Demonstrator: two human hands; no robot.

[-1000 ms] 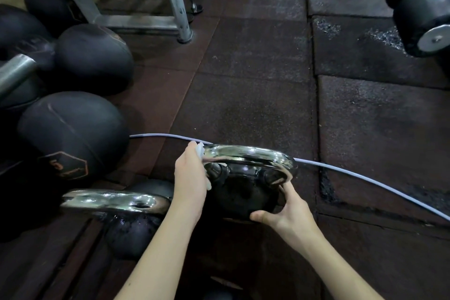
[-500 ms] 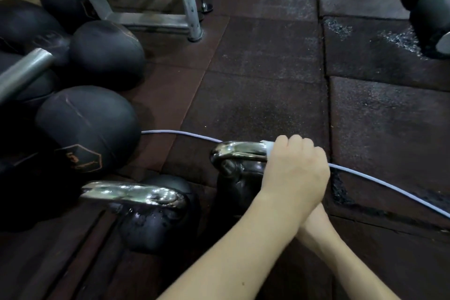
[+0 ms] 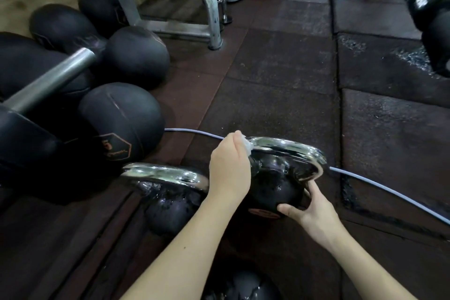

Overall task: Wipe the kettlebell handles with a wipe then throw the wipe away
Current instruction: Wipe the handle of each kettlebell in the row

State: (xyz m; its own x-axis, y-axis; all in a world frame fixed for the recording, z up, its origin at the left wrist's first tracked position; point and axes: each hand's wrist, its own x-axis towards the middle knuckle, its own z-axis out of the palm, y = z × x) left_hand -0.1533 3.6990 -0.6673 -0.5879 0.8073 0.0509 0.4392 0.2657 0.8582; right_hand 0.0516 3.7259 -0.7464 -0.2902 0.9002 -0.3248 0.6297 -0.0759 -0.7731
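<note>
Now left hand (image 3: pixel 229 168) presses wipe (image 3: pixel 247 145) onto handle (image 3: pixel 287 147).

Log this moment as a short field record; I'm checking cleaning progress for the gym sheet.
setting: rubber gym floor
left hand: presses wipe on the left end of the chrome handle
right hand: steadies that kettlebell low on its right side
second kettlebell: stands to the left, untouched
cable: lies on the floor behind the kettlebell
medicine balls: piled at left
wipe disposal: not yet done
</note>
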